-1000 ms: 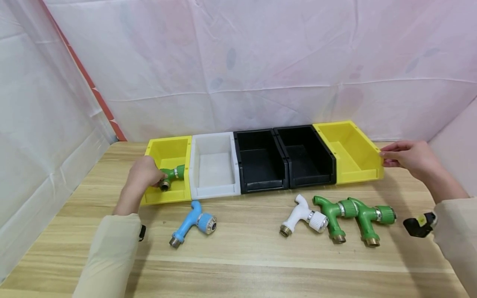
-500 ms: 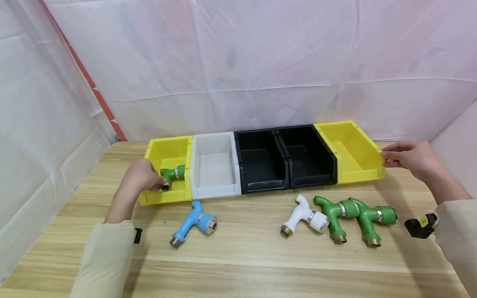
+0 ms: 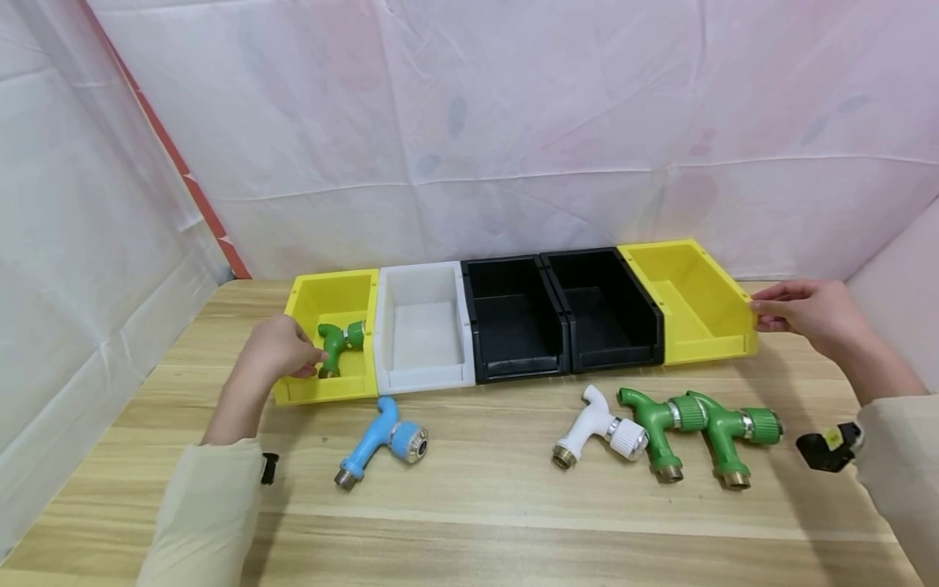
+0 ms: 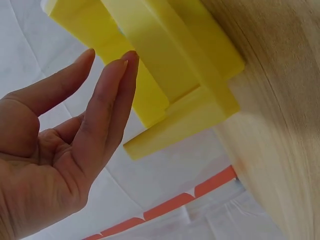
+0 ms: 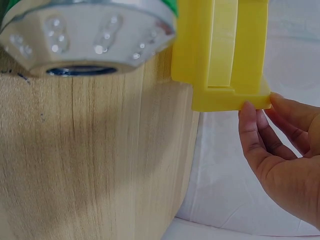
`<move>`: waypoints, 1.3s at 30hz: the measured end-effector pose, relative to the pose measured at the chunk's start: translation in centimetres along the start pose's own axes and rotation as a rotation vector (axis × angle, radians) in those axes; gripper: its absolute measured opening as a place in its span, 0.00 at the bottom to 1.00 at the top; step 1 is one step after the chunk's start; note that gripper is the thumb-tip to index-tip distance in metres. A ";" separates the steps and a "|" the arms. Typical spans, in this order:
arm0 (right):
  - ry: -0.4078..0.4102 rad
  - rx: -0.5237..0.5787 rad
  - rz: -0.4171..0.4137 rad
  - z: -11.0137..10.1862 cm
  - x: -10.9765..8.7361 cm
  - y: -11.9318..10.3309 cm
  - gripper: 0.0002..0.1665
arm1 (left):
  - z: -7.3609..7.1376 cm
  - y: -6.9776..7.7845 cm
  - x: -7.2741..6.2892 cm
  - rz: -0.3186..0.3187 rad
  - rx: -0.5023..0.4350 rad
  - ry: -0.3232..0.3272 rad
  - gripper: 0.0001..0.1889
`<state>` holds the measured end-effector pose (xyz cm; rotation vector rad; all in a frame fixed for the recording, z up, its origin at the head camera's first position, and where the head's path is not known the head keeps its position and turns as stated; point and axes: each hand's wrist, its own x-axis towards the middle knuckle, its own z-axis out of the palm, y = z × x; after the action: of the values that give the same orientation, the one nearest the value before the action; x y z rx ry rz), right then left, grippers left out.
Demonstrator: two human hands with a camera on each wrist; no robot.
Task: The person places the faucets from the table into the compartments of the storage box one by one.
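Note:
In the leftmost yellow bin [image 3: 323, 390] lies a green tap [image 3: 334, 349], its brass threaded end toward the front. Just left of that tap is my left hand [image 3: 282, 346], reaching over the bin's side. In the left wrist view, a gap shows between thumb and fingers [image 4: 107, 95], and nothing is between them. At the far right end of the row, my right hand [image 3: 814, 314] holds the outer side wall of another yellow bin [image 3: 707, 348]. Its thumb is at the rim and its fingers [image 5: 248, 125] are against the wall.
Between the yellow bins stand a white bin [image 3: 425, 380] and two black bins [image 3: 519, 367]. On the table in front lie a blue tap [image 3: 374, 440], a white tap [image 3: 590, 424] and two green taps [image 3: 663, 436], the latter overlapping. A draped cloth [image 3: 513, 122] rises behind.
The left hand has let go of the green tap, which has settled down into the left yellow bin. The right hand has stayed at the right yellow bin.

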<state>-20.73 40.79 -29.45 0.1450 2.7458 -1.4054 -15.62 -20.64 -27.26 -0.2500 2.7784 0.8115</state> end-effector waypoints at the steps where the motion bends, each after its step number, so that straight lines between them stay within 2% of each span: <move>1: 0.001 -0.004 -0.001 0.0 0.0 0.0 0.05 | 0.0 0.0 -0.1 -0.001 -0.007 -0.004 0.10; 9: 0.001 -0.014 0.001 0.1 0.0 0.0 0.04 | 0.5 0.6 -1.1 -0.003 -0.051 -0.026 0.10; 15: -0.003 0.013 0.009 -0.1 0.0 0.0 0.09 | 1.2 1.0 -2.1 0.019 -0.025 -0.023 0.10; 26: 0.001 0.006 0.003 0.0 -0.1 -0.1 0.10 | 3.6 2.5 -3.9 0.171 0.054 -0.022 0.08; 35: -0.003 0.035 0.000 0.0 0.0 -0.2 0.13 | 4.8 3.7 -5.0 0.253 0.047 -0.050 0.08; 39: 0.002 0.022 0.000 0.0 0.2 -0.2 0.11 | 5.4 4.3 -5.6 0.281 0.040 -0.066 0.07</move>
<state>-20.92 40.66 -29.33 0.1468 2.7326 -1.4363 -10.31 -13.58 -27.98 0.1765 2.8001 0.8077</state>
